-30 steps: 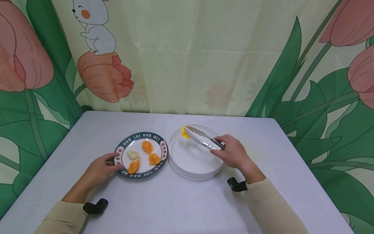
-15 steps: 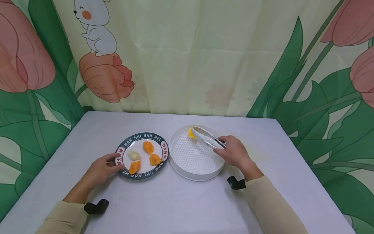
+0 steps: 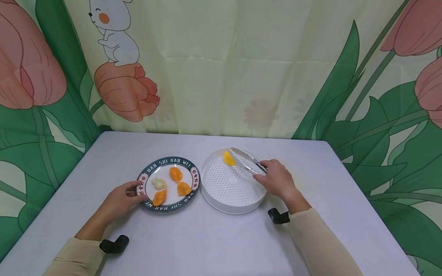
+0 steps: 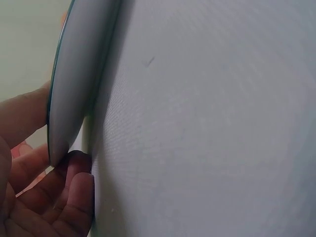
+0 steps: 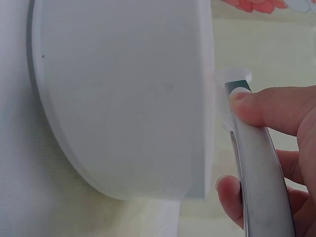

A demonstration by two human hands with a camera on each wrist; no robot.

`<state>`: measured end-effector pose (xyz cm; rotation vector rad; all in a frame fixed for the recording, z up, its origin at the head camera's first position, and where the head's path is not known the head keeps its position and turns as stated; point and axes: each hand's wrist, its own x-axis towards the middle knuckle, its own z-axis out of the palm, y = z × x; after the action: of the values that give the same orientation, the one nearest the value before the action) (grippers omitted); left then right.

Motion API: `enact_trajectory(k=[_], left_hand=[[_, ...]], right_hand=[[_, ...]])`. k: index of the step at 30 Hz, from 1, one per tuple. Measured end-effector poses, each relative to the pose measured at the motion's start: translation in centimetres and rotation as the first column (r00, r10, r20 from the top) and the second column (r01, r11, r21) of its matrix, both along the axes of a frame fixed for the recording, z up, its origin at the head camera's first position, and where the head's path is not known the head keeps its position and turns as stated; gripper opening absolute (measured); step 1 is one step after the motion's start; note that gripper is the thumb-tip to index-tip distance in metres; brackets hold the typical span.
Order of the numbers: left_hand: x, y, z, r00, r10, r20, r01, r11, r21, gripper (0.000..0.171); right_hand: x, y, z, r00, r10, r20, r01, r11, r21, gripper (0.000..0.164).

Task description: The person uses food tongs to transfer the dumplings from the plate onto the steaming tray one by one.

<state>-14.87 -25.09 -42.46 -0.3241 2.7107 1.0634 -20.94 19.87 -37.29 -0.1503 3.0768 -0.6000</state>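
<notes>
My left hand (image 3: 122,198) grips the near-left rim of a round plate (image 3: 168,208) with a dark green lettered border. Thumb and fingers pinch the plate's edge (image 4: 74,94) in the left wrist view. On it lie three orange dumplings (image 3: 175,174) and a whitish dumpling (image 3: 159,183). My right hand (image 3: 277,178) holds metal tongs (image 3: 250,165) over a round white steamer tray (image 3: 233,209) with a perforated bottom. A yellow dumpling (image 3: 229,158) lies at the tray's back, just left of the spread tong tips. In the right wrist view, the thumb presses the tongs' handle (image 5: 261,173).
Plate and tray stand side by side, nearly touching, on a white-covered table (image 3: 214,245). The tray's tall side wall (image 5: 123,98) fills much of the right wrist view. Behind the table hangs a curtain (image 3: 221,76) printed with tulips and a white animal.
The tongs have shifted slightly right with the yellow dumpling from the tray's back-left rim, then spread and let it go inside the tray. The left hand stays on the plate.
</notes>
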Motion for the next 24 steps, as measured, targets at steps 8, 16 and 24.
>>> enact_trajectory(k=[8, 16, 24], left_hand=[[0.1, 0.0, -0.4, 1.0, 0.0, -0.002, 0.0, 1.0, 0.001, 0.08], [-0.1, -0.1, -0.3, 1.0, -0.007, -0.006, 0.007, 1.0, 0.004, 0.08], [0.1, 0.0, -0.3, 1.0, -0.004, 0.003, 0.004, 1.0, 0.008, 0.081]], right_hand=[[1.6, -1.4, 1.2, 0.997, 0.059, -0.045, -0.063, 0.994, -0.094, 0.059], [3.1, -4.1, 1.8, 0.981, 0.193, -0.035, -0.196, 0.976, -0.094, 0.055], [4.9, -6.8, 1.7, 0.963, 0.267, 0.026, -0.264, 0.962, -0.069, 0.055]])
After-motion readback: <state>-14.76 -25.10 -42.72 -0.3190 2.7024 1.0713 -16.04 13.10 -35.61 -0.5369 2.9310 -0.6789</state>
